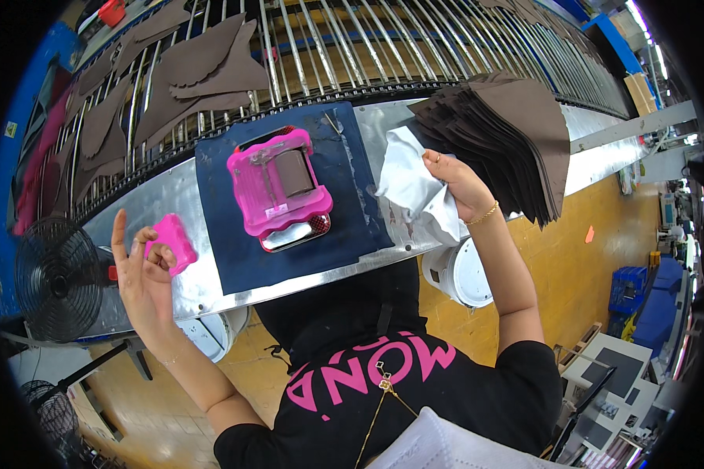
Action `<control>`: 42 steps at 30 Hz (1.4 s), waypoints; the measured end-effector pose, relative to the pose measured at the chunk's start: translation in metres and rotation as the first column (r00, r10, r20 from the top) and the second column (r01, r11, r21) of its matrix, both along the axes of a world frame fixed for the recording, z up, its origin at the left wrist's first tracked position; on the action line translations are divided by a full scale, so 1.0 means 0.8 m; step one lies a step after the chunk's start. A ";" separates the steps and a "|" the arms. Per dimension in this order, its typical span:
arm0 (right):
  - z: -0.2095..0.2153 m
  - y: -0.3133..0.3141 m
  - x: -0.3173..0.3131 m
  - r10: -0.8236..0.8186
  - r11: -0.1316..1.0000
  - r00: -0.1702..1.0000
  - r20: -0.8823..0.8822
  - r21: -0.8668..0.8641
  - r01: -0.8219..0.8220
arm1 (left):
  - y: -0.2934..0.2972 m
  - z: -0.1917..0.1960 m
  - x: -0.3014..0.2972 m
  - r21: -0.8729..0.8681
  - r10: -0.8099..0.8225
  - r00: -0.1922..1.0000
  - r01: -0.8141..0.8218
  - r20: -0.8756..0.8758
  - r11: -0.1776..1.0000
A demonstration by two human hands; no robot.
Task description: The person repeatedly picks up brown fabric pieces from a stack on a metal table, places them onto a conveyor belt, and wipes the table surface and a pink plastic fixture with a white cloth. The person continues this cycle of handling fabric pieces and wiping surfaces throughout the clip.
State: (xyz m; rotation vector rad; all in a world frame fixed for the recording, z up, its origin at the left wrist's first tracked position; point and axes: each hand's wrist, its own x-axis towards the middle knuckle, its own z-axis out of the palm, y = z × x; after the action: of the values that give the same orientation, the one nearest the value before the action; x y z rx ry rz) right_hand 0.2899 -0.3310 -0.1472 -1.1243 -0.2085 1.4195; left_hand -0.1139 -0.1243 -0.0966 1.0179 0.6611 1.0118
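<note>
"Where are the grips?"

"The right grip point(468, 189) pinches a crumpled white cloth point(418, 187) over the silver metal worktop point(205, 262); the left grip point(145, 283), fingers apart, hovers near a pink scalloped block point(176, 238)."

"And the pink wavy-edged frame point(250, 184)?"

"On a dark blue sheet point(344, 223), likely shielding the metal."

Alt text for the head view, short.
Right hand holds a crumpled white cloth; left hand is raised in front of a pink block. Between them, a pink scalloped frame sits on a dark blue sheet on a metal bench, with stacked brown cut pieces at right.
</note>
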 end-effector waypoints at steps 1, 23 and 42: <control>0.000 0.002 -0.001 -0.012 0.999 1.000 -0.027 0.042 0.013 | -0.004 0.005 -0.001 0.031 -0.002 1.000 0.002 -0.005 1.000; -0.111 0.037 0.001 -0.330 0.940 0.148 0.932 0.339 -0.034 | -0.037 0.024 0.024 0.139 -0.047 0.994 0.060 -0.097 0.989; -0.043 -0.032 0.009 0.128 0.898 -0.421 0.898 -0.285 -0.334 | -0.040 0.014 0.033 0.123 -0.073 0.989 0.089 -0.129 0.988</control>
State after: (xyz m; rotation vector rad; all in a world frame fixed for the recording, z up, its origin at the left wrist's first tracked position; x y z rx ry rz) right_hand 0.2969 -0.3565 -0.1813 -2.0196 -1.9864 0.1678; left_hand -0.0876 -0.1566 -0.0851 1.2187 0.6572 0.9345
